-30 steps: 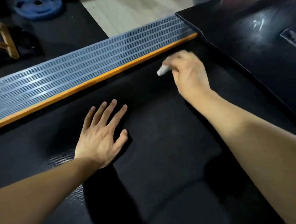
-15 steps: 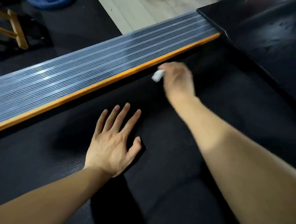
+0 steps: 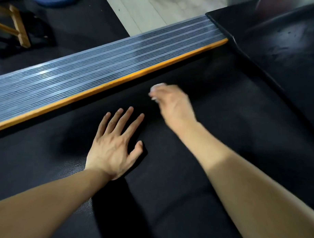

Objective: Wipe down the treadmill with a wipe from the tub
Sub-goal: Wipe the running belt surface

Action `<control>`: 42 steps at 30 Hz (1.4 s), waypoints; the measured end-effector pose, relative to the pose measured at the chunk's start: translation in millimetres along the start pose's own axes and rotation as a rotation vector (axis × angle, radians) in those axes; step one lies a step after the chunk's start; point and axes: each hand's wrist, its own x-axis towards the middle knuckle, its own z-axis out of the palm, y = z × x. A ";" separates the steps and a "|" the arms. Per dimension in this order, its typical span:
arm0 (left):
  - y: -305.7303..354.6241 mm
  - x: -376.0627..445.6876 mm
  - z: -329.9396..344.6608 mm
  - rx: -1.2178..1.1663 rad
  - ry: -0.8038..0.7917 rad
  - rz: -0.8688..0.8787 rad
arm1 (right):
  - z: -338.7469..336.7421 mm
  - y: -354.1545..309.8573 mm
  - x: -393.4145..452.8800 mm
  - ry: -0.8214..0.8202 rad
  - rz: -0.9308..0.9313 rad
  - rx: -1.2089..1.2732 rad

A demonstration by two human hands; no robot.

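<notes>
The treadmill's black belt [image 3: 233,125] fills most of the view. My right hand [image 3: 173,105] holds a small white wipe [image 3: 156,88] against the belt, close to the orange-edged side rail; the hand is blurred and only bits of the wipe show past the fingers. My left hand [image 3: 114,145] lies flat on the belt with its fingers spread, just left of and nearer to me than the right hand. The wipe tub is out of view.
A grey ribbed side rail [image 3: 97,71] with an orange strip [image 3: 115,83] runs along the belt's far side. The black motor cover [image 3: 283,43] rises at the right. Beyond lie dark floor mats, a wooden frame [image 3: 19,29] and pale wood flooring [image 3: 157,10].
My right hand has slid the wipe along the belt away from the motor cover, leftward and toward me, closer to the left hand. The left hand stays planted on the belt.
</notes>
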 end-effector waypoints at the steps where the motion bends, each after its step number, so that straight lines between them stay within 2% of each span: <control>1: 0.1 -0.3 -0.3 0.005 -0.003 -0.002 | 5.8 -4.1 -6.3 -0.083 -0.119 -0.011; 2: 0.2 -0.1 -0.3 0.006 -0.002 -0.004 | 0.1 1.3 -6.8 -0.143 -0.205 -0.056; 4: -1.7 0.5 0.7 0.004 0.004 -0.010 | -29.5 35.1 3.7 -0.118 -0.145 -0.124; 6: -2.5 -0.5 0.6 0.012 0.006 -0.006 | -64.6 77.6 8.3 -0.055 0.044 -0.349; 8: -1.4 -1.0 1.0 0.020 0.007 -0.015 | -74.5 95.7 8.6 -0.018 0.270 -0.240; 9: -0.1 -0.6 1.0 0.025 0.004 -0.016 | -68.5 89.3 6.2 0.017 0.288 -0.242; 11: 0.6 0.8 1.4 0.025 0.012 -0.019 | -38.8 53.5 -2.9 0.051 0.177 -0.123; 14: 0.0 -1.0 3.4 0.052 0.029 -0.020 | -7.3 5.7 -28.8 -0.040 -0.077 0.017; 15: -0.2 -1.6 3.6 0.070 0.029 -0.021 | -9.5 -0.2 -34.6 -0.058 -0.079 0.016; 18: 1.0 -0.3 0.8 0.099 0.021 -0.023 | -23.4 -2.3 -36.7 -0.075 -0.016 -0.061; 20: 11.7 -9.5 -2.5 0.142 0.038 -0.090 | -27.0 -8.0 -36.7 -0.100 0.014 -0.151; 23: 47.3 -64.4 9.3 0.057 0.107 -0.255 | -29.7 -16.8 -34.1 -0.030 0.124 -0.197; 25: 74.5 -106.6 27.3 0.047 0.104 -0.272 | -31.2 -19.4 -33.8 -0.025 0.222 -0.200; 27: 85.9 -123.3 32.6 0.057 0.095 -0.280 | -38.0 -18.8 -35.6 -0.054 0.216 -0.236; 29: 84.2 -116.8 33.9 0.056 0.113 -0.313 | -51.6 -6.9 -29.5 -0.055 0.158 -0.278; 32: 83.9 -115.5 33.2 0.059 0.105 -0.311 | -79.8 36.9 -7.7 0.171 0.156 -0.363; 33: 84.7 -115.8 34.2 0.054 0.109 -0.309 | -87.0 52.9 -5.5 0.201 0.192 -0.404; 37: 83.2 -116.7 31.6 0.047 0.099 -0.311 | -68.3 73.7 -24.9 0.113 0.365 -0.334; 39: 83.4 -115.9 31.6 0.046 0.097 -0.312 | -42.8 42.9 -28.4 0.123 0.314 -0.227; 40: 84.0 -115.7 31.3 0.045 0.093 -0.306 | -27.8 19.8 -31.8 0.115 0.226 -0.158; 42: 84.5 -115.4 31.3 0.041 0.100 -0.307 | 1.7 -33.5 -47.7 0.045 -0.070 -0.060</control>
